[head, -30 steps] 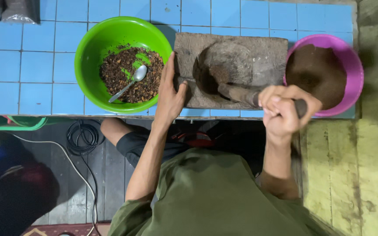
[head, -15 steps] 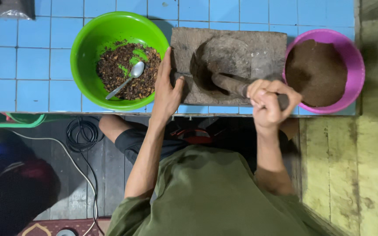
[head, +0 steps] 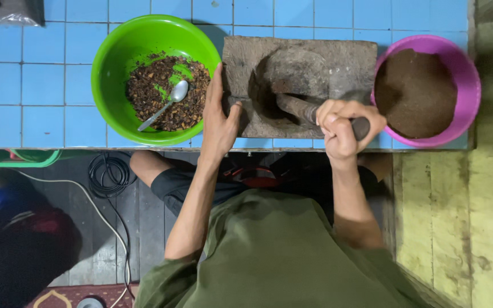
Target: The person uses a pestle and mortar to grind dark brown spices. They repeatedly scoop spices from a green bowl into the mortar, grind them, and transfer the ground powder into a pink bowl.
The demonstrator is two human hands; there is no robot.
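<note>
Risk first: the left hand lay flat against the left edge of the stone mortar, thumb hooked onto its rim close to the hollow. Judged a slipped pestle stroke could catch that thumb. The block sat near the lower edge of the blue tiled counter; a hard push might have walked it toward that edge. The purple bowl of brown powder touched the mortar's right side, so a wide swing could have knocked it or scattered powder.

Pose: right hand, centre-right of frame, fingers curled fully closed around the pestle handle, wrist bent, tip angled up-left into the hollow. Left fingers extended, open, holding nothing, only bracing. Green bowl with coarse dark bits and a spoon sat upper left, just beside the left hand.
</note>
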